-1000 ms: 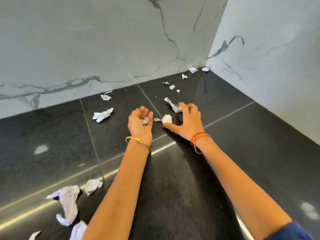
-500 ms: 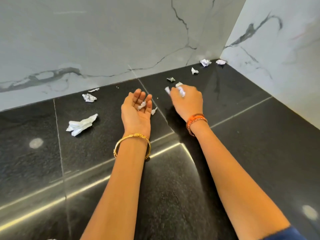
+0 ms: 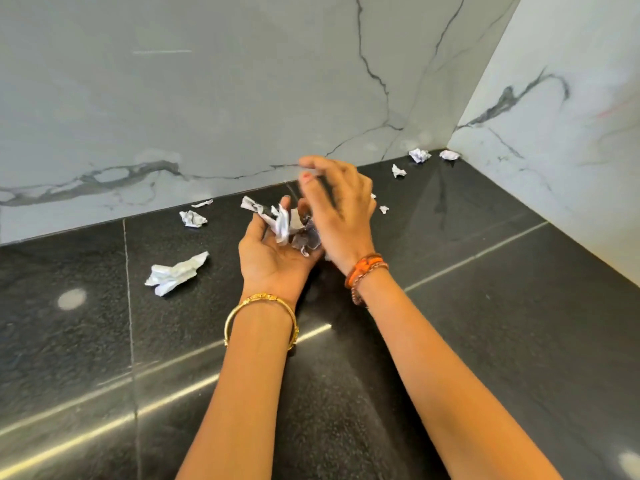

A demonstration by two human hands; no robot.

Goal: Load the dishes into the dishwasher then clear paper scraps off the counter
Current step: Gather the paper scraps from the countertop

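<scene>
The left hand [image 3: 273, 258] lies palm up just above the black counter [image 3: 485, 323], fingers loosely spread, cradling a bunch of crumpled paper scraps [image 3: 287, 226]. The right hand [image 3: 339, 209] hovers over them, blurred, fingers apart and empty. About eight loose scraps [image 3: 176, 271] lie scattered on the counter toward the marble wall [image 3: 207, 98].

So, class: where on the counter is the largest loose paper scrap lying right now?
In the head view, the largest scrap lies on the black counter, left of the cupped left hand, nearer the camera than the small crumpled scrap by the wall.
</scene>
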